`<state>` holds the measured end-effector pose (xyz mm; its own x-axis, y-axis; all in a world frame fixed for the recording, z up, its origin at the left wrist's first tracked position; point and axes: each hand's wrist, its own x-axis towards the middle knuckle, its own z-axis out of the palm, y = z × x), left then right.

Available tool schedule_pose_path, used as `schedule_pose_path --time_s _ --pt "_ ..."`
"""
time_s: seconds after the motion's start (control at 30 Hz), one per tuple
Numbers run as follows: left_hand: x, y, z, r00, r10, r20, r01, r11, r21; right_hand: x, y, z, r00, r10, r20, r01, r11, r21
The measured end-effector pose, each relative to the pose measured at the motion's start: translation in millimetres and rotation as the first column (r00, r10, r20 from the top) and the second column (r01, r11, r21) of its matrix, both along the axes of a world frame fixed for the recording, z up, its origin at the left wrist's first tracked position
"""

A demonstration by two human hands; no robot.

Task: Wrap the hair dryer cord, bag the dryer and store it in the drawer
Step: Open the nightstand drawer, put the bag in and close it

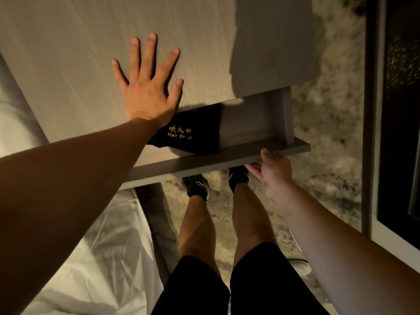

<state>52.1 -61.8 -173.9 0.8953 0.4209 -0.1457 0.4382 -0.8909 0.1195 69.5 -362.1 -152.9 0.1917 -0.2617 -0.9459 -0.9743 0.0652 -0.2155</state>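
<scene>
A black bag with gold "Hair Dryer" lettering lies inside the partly open drawer, on its left side. The dryer itself is hidden within the bag. My left hand rests flat on the wooden tabletop with fingers spread, holding nothing. My right hand holds the drawer's grey front panel, thumb on the top edge and fingers underneath.
White bedding lies at the lower left beside the table. My legs and black shoes stand on the mottled carpet below the drawer. A dark framed panel runs along the right.
</scene>
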Motion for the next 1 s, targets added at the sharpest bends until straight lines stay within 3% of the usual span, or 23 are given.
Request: schedule_pose_path --time_s 0.37,0.67,0.87,1.0 --pt "0 2 -1 1.000 0.003 -0.007 -0.003 1.000 -0.008 64 59 12 0.998 0.033 0.053 -0.035 0.998 0.052" --pt "0 1 -1 1.000 0.000 -0.001 0.000 1.000 -0.010 94 88 26 0.960 0.277 0.031 -0.278 0.960 0.044" --pt "-1 1 -1 1.000 -0.011 -0.005 0.011 1.000 -0.024 100 99 21 0.978 0.049 0.201 -0.080 0.986 0.149" --pt "1 1 1 1.000 -0.005 -0.001 0.005 1.000 -0.021 98 100 20 0.973 0.020 0.229 -0.057 0.986 0.154"
